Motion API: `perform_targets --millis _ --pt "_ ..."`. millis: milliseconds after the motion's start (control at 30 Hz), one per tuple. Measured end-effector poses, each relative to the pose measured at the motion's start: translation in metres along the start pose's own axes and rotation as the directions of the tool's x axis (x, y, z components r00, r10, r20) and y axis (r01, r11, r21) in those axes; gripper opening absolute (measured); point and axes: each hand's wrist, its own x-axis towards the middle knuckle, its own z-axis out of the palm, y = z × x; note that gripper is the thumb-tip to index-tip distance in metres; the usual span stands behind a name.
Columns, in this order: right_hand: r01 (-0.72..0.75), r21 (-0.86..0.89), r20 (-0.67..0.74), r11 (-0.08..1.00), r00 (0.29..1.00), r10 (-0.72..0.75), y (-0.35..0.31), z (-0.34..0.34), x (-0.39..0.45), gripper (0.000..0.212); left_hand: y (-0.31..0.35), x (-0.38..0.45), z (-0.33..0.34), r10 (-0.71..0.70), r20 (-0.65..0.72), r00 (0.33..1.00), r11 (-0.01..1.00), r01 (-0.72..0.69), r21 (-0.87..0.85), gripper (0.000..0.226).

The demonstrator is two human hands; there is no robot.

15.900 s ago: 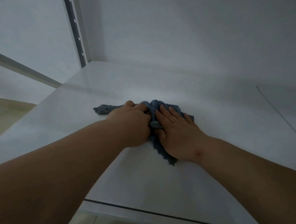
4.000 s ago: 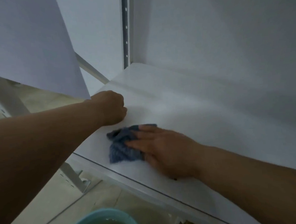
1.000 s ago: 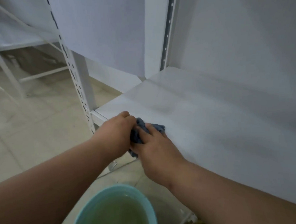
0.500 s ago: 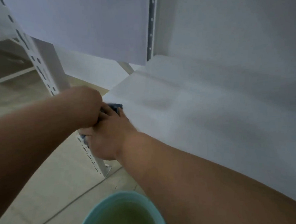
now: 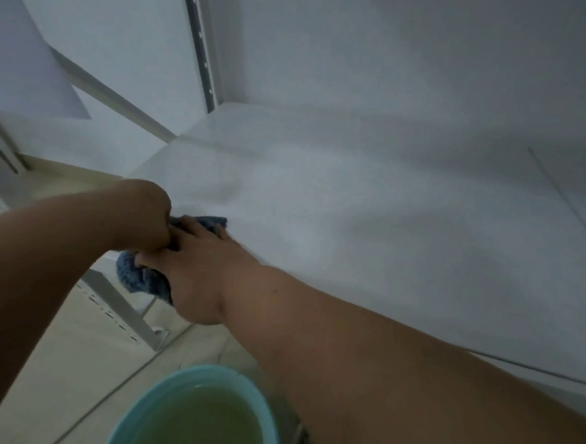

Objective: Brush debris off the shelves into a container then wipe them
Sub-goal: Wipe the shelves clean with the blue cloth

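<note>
We are gripping the crumpled blue knitted cloth [image 5: 141,277] with both hands, left hand [image 5: 145,217] and right hand [image 5: 194,271], at the white shelf [image 5: 369,217] corner left of centre; unwiped shelf is stretching rightward.

The cloth [image 5: 142,279] at the shelf's left edge is a mottled blue. The shelf [image 5: 369,217] itself is plain white. The basin [image 5: 260,407] below has a pale turquoise rim and holds murky yellow-green water [image 5: 193,427]. The floor [image 5: 54,353] is beige tile.
</note>
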Motion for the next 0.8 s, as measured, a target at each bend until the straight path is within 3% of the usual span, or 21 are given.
perform_targets --millis 267,433,567,700,800 --pt "-0.079 -0.025 0.043 0.997 0.996 0.08 0.061 -0.021 -0.146 0.052 0.121 -0.059 -0.022 0.097 -0.205 0.974 0.91 -0.17 -0.379 0.018" --pt "-0.124 -0.005 0.014 0.992 0.992 0.124 0.106 -0.024 -0.233 0.051 0.206 -0.083 -0.047 0.228 -0.26 0.938 0.872 -0.315 -0.374 0.026" --pt "-0.176 -0.054 -0.023 0.983 0.984 0.175 0.149 -0.024 -0.306 0.065 0.277 -0.097 -0.065 0.316 -0.326 0.891 0.793 -0.436 -0.424 0.023" --pt "-0.179 -0.11 -0.019 0.978 0.984 0.178 0.179 -0.034 -0.374 0.055 0.334 -0.118 -0.077 0.405 -0.354 0.843 0.66 -0.538 -0.524 0.02" --pt "-0.215 -0.136 -0.035 0.967 0.977 0.212 0.177 -0.038 -0.396 0.055 0.35 -0.133 -0.078 0.45 -0.389 0.804 0.64 -0.594 -0.488 0.021"
